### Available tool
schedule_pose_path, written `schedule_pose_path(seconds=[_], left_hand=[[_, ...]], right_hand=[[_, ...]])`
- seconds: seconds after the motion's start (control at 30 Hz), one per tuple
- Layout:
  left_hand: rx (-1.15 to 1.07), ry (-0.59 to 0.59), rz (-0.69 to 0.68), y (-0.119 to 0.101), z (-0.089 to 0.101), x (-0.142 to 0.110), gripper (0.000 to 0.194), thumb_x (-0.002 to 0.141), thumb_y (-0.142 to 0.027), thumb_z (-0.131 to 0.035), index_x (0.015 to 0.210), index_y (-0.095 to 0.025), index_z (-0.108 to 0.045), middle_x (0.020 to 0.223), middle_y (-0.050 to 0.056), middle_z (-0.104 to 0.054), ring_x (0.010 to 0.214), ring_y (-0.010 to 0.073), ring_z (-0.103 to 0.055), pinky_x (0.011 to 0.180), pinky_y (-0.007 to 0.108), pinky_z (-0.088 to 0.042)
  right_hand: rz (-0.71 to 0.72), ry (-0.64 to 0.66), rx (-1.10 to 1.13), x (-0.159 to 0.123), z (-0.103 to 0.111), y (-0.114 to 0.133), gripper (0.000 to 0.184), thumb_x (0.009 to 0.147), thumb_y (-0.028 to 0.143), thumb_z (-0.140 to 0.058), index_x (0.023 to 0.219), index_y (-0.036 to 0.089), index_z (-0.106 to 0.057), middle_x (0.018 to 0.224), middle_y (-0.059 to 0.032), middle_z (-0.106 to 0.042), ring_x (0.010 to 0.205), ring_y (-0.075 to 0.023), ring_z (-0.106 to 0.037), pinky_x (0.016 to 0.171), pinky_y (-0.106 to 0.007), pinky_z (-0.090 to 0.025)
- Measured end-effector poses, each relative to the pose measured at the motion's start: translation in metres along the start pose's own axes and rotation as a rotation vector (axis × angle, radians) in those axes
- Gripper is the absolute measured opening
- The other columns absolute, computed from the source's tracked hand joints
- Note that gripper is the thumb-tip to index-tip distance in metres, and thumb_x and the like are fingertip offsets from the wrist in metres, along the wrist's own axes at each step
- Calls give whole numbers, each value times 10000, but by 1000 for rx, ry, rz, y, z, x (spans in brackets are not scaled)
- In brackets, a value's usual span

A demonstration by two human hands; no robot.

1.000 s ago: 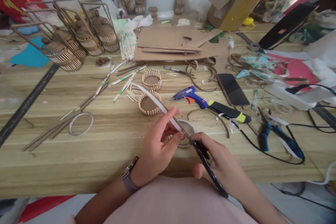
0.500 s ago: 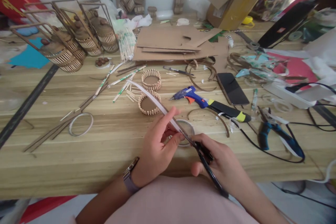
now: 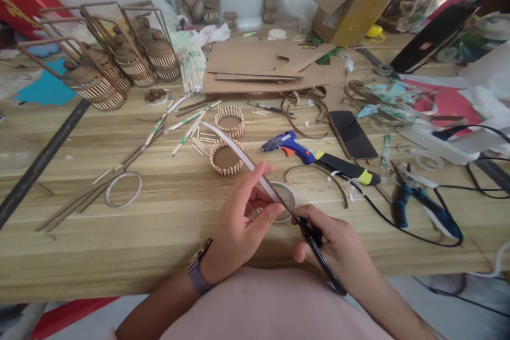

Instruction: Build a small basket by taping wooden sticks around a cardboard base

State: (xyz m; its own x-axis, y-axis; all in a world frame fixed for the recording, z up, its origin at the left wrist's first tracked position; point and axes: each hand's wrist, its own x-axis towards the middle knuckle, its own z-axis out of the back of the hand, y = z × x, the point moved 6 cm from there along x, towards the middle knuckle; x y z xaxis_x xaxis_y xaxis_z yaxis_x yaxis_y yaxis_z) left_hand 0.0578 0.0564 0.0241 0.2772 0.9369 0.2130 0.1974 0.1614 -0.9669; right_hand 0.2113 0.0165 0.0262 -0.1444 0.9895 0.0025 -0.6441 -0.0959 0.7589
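Note:
My left hand point(image 3: 243, 223) pinches a long, thin white strip point(image 3: 235, 147) between thumb and fingers; its free end curves up toward the far left. In my right hand point(image 3: 334, 239) is a pair of black-handled scissors point(image 3: 321, 260), the blades meeting the strip close to my left thumb. Partly hidden behind my hands, a pale ring point(image 3: 290, 196) lies on the table. Just beyond the strip stand two small round cardboard trays edged with short sticks, a nearer one point(image 3: 226, 158) and a farther one point(image 3: 230, 120).
A blue glue gun point(image 3: 289, 144), a yellow-and-black cutter point(image 3: 346, 167), a phone point(image 3: 353, 134) and pliers point(image 3: 406, 196) lie to the right. Another pale ring point(image 3: 123, 189) and brown strips point(image 3: 85, 195) are at left. Lidded stick baskets point(image 3: 95, 85) and cardboard sheets point(image 3: 255, 61) stand behind.
The white strip has shifted slightly right and down toward the scissors, its far tip moving the same way. The scissors' blades look closer together. Both hands stay nearly in place.

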Motion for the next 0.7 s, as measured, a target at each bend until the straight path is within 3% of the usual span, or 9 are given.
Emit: schedule_pose_path(seconds=[0.1, 0.2, 0.27, 0.33, 0.43, 0.7], left_hand=[[-79, -69, 17, -1, 2, 1, 677, 876, -248, -711, 1431, -367, -342, 1372, 82, -516, 807, 99, -653, 739, 258, -580], [-102, -169, 80, 0, 6, 4, 375, 905, -364, -666, 1212, -248, -484, 1064, 37, -631, 619, 65, -598, 562, 197, -522], [-114, -150, 177, 3, 5, 6, 305, 904, -451, -643, 1022, -193, -532, 827, -4, -630, 534, 61, -550, 476, 173, -459], [-126, -78, 271, 6, 0, 7, 365, 870, -518, -658, 889, -169, -549, 680, -28, -590, 490, 66, -521, 440, 171, -427], [-163, 6, 339, 8, -5, 8, 410, 829, -543, -690, 778, -160, -555, 592, -38, -564, 466, 71, -512, 437, 182, -436], [-242, 44, 396, 15, -8, 6, 444, 761, -563, -751, 745, -159, -564, 572, 2, -645, 479, 117, -592, 494, 242, -520]], right_hand=[[11, -21, -33, -2, 3, -2, 549, 807, 766, -508, 847, 224, -585, 555, 57, -508, 455, -112, -440, 432, -218, -364], [14, -38, -76, -3, 6, -3, 521, 810, 743, -535, 859, 228, -591, 582, 47, -553, 468, -116, -480, 455, -217, -396], [19, -38, -94, -4, 7, -3, 501, 809, 725, -557, 868, 229, -598, 607, 38, -583, 480, -119, -501, 466, -220, -407], [29, -12, -106, -4, 6, -3, 481, 814, 704, -573, 884, 229, -608, 617, 32, -595, 488, -122, -509, 468, -224, -406], [36, 29, -129, -4, 3, -4, 454, 829, 674, -585, 899, 226, -618, 619, 28, -599, 501, -123, -513, 477, -225, -401], [59, 10, -123, -3, 6, 1, 496, 793, 702, -598, 905, 219, -608, 644, 22, -565, 504, -125, -470, 470, -229, -383]])
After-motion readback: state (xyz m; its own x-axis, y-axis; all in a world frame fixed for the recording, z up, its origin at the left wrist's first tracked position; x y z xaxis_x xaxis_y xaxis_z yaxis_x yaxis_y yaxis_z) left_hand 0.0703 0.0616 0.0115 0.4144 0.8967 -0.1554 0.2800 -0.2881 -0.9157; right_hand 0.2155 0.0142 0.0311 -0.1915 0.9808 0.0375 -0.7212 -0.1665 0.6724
